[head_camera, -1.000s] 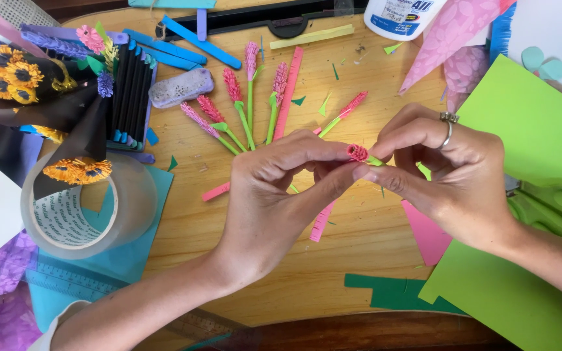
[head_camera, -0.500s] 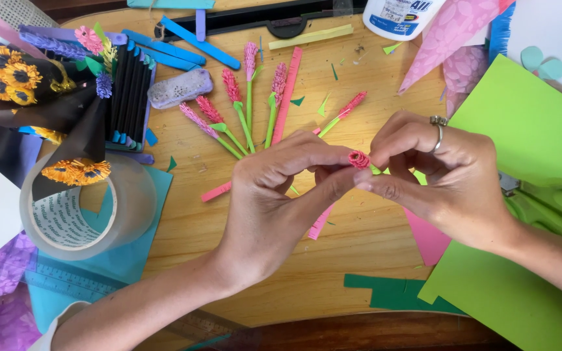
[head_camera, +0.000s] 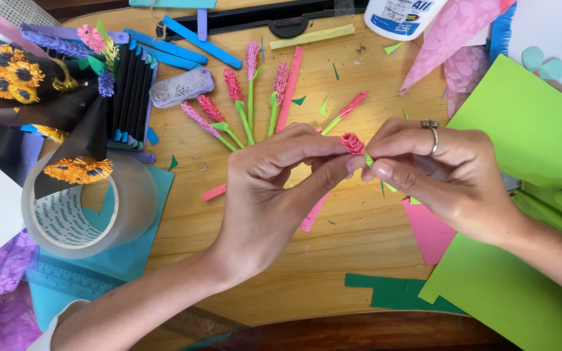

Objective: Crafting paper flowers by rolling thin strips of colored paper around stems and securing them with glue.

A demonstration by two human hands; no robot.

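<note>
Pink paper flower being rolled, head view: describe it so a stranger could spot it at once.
On the wooden table, find the two hands at the middle. Pinched between the left hand and the right hand is a small pink fringed paper flower on a green stem. Unlike the finished flowers fanned out above, it is off the table.

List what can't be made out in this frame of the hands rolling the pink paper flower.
- Head view: the green stem below the pink paper flower is mostly hidden by the right hand; the left hand covers its near side.
- Glue bottle: cut off by the top edge.
- Green scissors: blades hidden behind the right hand.
- Ruler: partly under the tape roll.
</note>
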